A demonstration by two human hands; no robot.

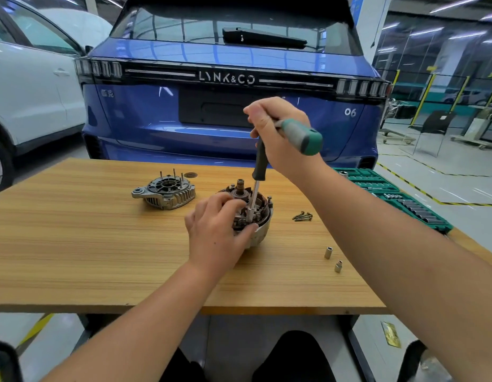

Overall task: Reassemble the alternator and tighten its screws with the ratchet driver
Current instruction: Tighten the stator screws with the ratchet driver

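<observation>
Mid-reassembly: right hand (280, 136) grips the ratchet driver (269, 161), seated on a stator-half (255, 216) screw beside the left hand's (217, 230) steadying fingers (246, 232), while end cover (164, 191) and loose screws (302, 216) lie apart on the tabletop (101, 244), unfitted.

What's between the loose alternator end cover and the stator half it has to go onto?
The ratchet driver, held by the right hand, stands socket-down on the stator half, and the left hand grips that half's near side. Both occupy the top where the end cover would seat. The bare tabletop between them shows no other obstacle.
</observation>
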